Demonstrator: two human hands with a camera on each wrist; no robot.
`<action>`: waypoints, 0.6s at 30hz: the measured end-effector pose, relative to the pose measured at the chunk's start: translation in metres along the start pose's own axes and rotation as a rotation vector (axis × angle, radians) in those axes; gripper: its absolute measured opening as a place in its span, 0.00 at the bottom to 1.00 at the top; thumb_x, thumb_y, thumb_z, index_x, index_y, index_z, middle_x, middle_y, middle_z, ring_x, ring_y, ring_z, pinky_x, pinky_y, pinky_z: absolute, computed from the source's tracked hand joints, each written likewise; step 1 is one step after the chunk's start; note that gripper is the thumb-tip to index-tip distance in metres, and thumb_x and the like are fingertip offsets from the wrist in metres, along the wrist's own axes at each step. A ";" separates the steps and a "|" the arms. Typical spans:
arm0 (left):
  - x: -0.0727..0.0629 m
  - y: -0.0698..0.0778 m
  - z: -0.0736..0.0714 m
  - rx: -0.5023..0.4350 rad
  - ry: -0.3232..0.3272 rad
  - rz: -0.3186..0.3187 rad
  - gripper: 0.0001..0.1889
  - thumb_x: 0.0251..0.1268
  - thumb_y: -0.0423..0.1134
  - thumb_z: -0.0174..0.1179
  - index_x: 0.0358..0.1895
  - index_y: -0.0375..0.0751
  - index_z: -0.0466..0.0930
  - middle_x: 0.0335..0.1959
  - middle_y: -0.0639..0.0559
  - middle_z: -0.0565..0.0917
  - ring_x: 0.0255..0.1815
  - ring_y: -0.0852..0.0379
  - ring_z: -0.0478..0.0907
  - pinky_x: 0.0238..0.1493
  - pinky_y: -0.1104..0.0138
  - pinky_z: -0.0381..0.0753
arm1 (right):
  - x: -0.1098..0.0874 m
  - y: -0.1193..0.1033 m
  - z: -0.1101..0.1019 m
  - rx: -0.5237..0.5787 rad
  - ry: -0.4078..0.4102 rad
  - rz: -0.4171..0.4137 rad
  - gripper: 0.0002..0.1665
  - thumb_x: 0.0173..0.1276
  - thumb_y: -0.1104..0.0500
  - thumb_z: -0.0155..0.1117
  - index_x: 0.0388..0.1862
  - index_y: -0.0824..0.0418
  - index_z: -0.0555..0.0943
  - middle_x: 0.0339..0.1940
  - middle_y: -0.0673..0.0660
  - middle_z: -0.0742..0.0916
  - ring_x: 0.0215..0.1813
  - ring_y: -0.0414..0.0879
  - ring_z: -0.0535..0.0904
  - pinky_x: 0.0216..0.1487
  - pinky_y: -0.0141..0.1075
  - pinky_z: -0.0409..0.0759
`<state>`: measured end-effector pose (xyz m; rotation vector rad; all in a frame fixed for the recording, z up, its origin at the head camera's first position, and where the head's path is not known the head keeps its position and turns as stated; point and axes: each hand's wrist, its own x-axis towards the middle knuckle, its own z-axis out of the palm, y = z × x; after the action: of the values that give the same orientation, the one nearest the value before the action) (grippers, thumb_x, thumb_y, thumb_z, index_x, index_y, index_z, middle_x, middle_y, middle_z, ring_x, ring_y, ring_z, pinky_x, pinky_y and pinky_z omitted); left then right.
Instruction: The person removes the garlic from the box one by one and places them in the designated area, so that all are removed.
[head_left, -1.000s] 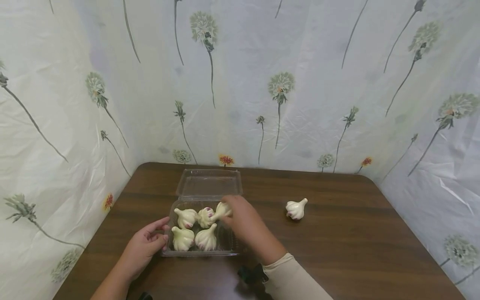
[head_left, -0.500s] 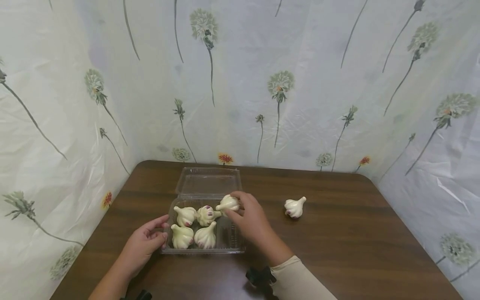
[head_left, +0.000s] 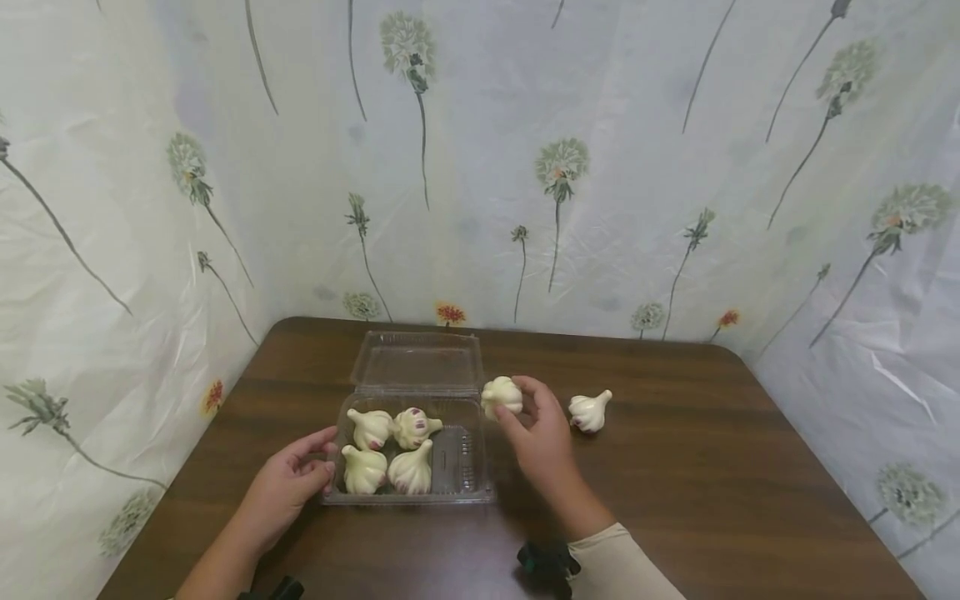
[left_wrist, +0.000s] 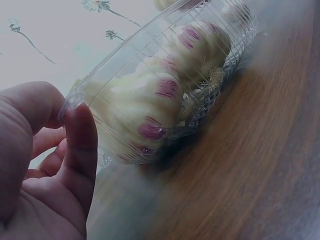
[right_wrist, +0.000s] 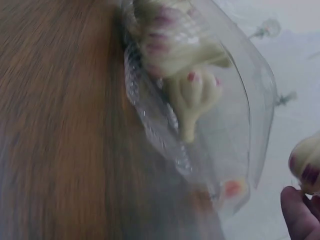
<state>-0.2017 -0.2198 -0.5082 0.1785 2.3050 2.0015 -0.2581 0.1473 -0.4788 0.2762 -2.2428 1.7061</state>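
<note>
A clear plastic clamshell box stands on the table, its lid folded back. Several garlic bulbs, white with purple streaks, lie in its left and middle part, among them a front bulb. My left hand pinches the box's left rim between thumb and fingers; the left wrist view shows the thumb at the rim. Just past the box's right edge, my right hand holds a garlic bulb by thumb and fingertips. The right wrist view catches this held bulb at its right edge.
Another garlic bulb lies on the brown wooden table, right of my right hand. Behind the table hangs a pale curtain with a dandelion print. A black wrist strap shows at the right sleeve.
My right hand has lifted a garlic bulb out of the box's right part and moved it rightward past the edge. The left hand has stayed at the rim.
</note>
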 end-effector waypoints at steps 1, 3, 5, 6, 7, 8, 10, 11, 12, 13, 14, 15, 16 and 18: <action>0.000 0.001 0.000 0.004 0.000 0.003 0.30 0.73 0.29 0.62 0.76 0.31 0.67 0.63 0.33 0.73 0.36 0.60 0.81 0.40 0.68 0.86 | 0.000 0.002 -0.003 0.017 0.002 0.012 0.30 0.71 0.63 0.73 0.68 0.65 0.74 0.67 0.62 0.80 0.67 0.57 0.81 0.62 0.46 0.85; 0.001 0.002 0.000 0.007 0.002 0.008 0.30 0.73 0.29 0.62 0.76 0.31 0.67 0.62 0.33 0.73 0.36 0.60 0.81 0.40 0.68 0.86 | -0.002 0.005 -0.008 0.036 0.006 0.034 0.30 0.71 0.64 0.72 0.68 0.66 0.73 0.68 0.63 0.80 0.69 0.56 0.80 0.63 0.45 0.84; 0.001 0.003 -0.001 0.007 0.001 0.011 0.29 0.73 0.29 0.61 0.75 0.30 0.67 0.62 0.33 0.73 0.36 0.61 0.80 0.40 0.68 0.86 | -0.003 0.009 -0.013 0.033 0.011 0.053 0.30 0.72 0.63 0.72 0.69 0.65 0.72 0.68 0.62 0.81 0.69 0.55 0.80 0.63 0.42 0.84; 0.001 0.004 -0.001 0.008 -0.001 0.011 0.29 0.73 0.29 0.61 0.75 0.30 0.67 0.62 0.33 0.73 0.36 0.61 0.80 0.40 0.68 0.86 | -0.004 0.011 -0.016 0.033 0.017 0.060 0.30 0.72 0.63 0.71 0.69 0.65 0.72 0.68 0.62 0.81 0.69 0.54 0.80 0.62 0.41 0.84; 0.001 0.004 -0.001 0.008 -0.003 0.011 0.30 0.73 0.29 0.61 0.75 0.30 0.67 0.62 0.33 0.73 0.36 0.61 0.80 0.40 0.68 0.86 | -0.004 0.013 -0.018 0.026 0.024 0.061 0.29 0.72 0.64 0.71 0.68 0.65 0.72 0.67 0.62 0.81 0.68 0.54 0.81 0.61 0.39 0.85; 0.001 0.004 -0.001 0.008 -0.006 0.010 0.30 0.73 0.29 0.61 0.76 0.30 0.67 0.62 0.33 0.72 0.36 0.61 0.80 0.40 0.68 0.86 | -0.004 0.015 -0.020 0.016 0.032 0.058 0.29 0.72 0.64 0.72 0.68 0.66 0.73 0.66 0.62 0.82 0.66 0.55 0.81 0.60 0.38 0.85; 0.000 0.004 -0.001 0.009 -0.010 0.006 0.30 0.73 0.29 0.62 0.76 0.31 0.67 0.63 0.33 0.72 0.37 0.60 0.80 0.41 0.69 0.86 | -0.005 0.018 -0.025 0.001 0.044 0.050 0.29 0.71 0.65 0.71 0.68 0.67 0.72 0.65 0.63 0.82 0.64 0.56 0.82 0.58 0.36 0.85; 0.000 0.004 -0.001 0.011 -0.011 0.004 0.30 0.73 0.30 0.62 0.76 0.31 0.67 0.63 0.34 0.72 0.37 0.60 0.80 0.41 0.68 0.86 | -0.004 0.020 -0.027 -0.010 0.049 0.043 0.29 0.71 0.66 0.71 0.67 0.67 0.72 0.65 0.64 0.82 0.63 0.56 0.83 0.58 0.36 0.86; 0.000 0.003 -0.001 0.014 -0.011 -0.002 0.30 0.73 0.30 0.62 0.76 0.32 0.67 0.63 0.34 0.72 0.37 0.60 0.81 0.42 0.69 0.86 | -0.004 0.020 -0.030 -0.016 0.054 0.041 0.29 0.71 0.66 0.71 0.67 0.68 0.72 0.64 0.64 0.82 0.63 0.57 0.83 0.58 0.36 0.86; 0.000 0.002 -0.001 0.018 -0.011 -0.005 0.31 0.73 0.30 0.62 0.76 0.32 0.66 0.63 0.35 0.72 0.37 0.60 0.81 0.43 0.69 0.86 | -0.004 0.021 -0.033 -0.029 0.059 0.040 0.29 0.71 0.65 0.71 0.67 0.68 0.72 0.64 0.64 0.82 0.62 0.57 0.83 0.58 0.36 0.86; 0.000 0.002 -0.001 0.022 -0.012 -0.009 0.31 0.73 0.30 0.62 0.77 0.32 0.66 0.64 0.35 0.72 0.37 0.60 0.81 0.43 0.69 0.85 | -0.004 0.022 -0.035 -0.036 0.064 0.042 0.29 0.71 0.65 0.71 0.67 0.68 0.73 0.64 0.64 0.82 0.62 0.57 0.83 0.58 0.36 0.85; 0.000 0.001 -0.001 0.025 -0.010 -0.014 0.31 0.73 0.30 0.62 0.77 0.33 0.67 0.64 0.36 0.73 0.37 0.60 0.81 0.43 0.68 0.85 | -0.005 0.022 -0.038 -0.043 0.068 0.049 0.29 0.71 0.64 0.71 0.67 0.67 0.73 0.64 0.64 0.82 0.63 0.57 0.83 0.59 0.36 0.85; 0.000 0.000 -0.001 0.027 -0.006 -0.020 0.31 0.73 0.30 0.62 0.77 0.33 0.67 0.64 0.36 0.73 0.37 0.60 0.81 0.44 0.68 0.86 | -0.005 0.023 -0.042 -0.050 0.073 0.056 0.29 0.72 0.64 0.71 0.67 0.67 0.73 0.64 0.63 0.82 0.63 0.57 0.83 0.59 0.36 0.85; 0.000 -0.002 0.000 0.029 -0.001 -0.032 0.30 0.73 0.30 0.61 0.76 0.34 0.67 0.63 0.37 0.73 0.37 0.60 0.81 0.44 0.68 0.86 | -0.008 0.024 -0.048 -0.064 0.082 0.080 0.29 0.72 0.62 0.72 0.68 0.65 0.73 0.64 0.63 0.81 0.63 0.56 0.83 0.59 0.36 0.85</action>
<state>-0.2014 -0.2202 -0.5100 0.1434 2.3225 1.9534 -0.2527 0.1997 -0.4916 0.1017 -2.2716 1.6493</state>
